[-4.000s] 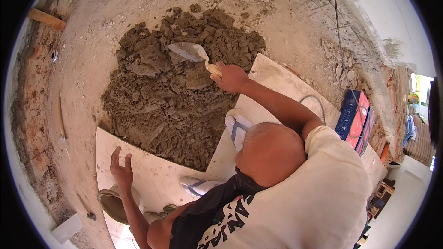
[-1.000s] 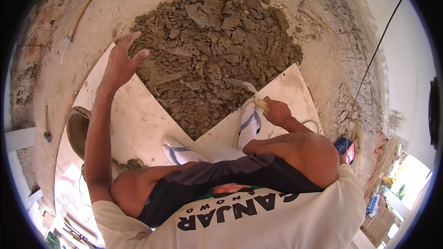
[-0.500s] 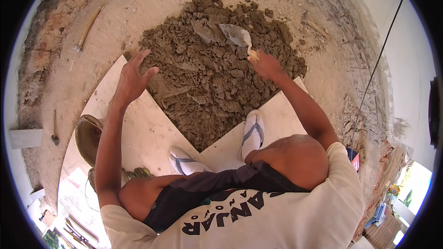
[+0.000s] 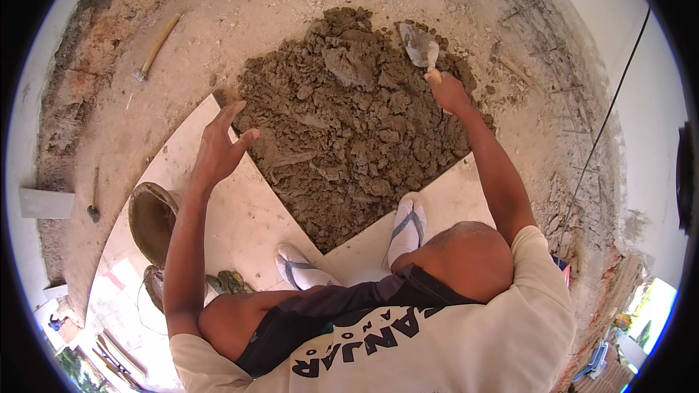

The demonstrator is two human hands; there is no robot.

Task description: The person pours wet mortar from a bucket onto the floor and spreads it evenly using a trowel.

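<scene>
A broad heap of damp grey-brown mortar [image 4: 342,124] lies in front of me, spread up to the edges of two pale floor tiles. My right hand [image 4: 450,93] is closed round the wooden handle of a trowel [image 4: 420,46]. The trowel's metal blade, smeared with mortar, points away from me over the heap's far right side. My left hand [image 4: 222,147] hovers near the heap's left edge and a tile corner, fingers apart, holding nothing.
My feet stand on the pale tiles [image 4: 273,225]. Left of my left forearm is a dark bucket [image 4: 154,222]. A hammer [image 4: 156,47] with a wooden handle lies on the rough floor at far left. A dark cable [image 4: 615,102] runs along the right wall.
The trowel has swung right and outward, its blade now pointing away over the heap's far right side. My left hand stays open beside the heap. The whole view has shifted slightly.
</scene>
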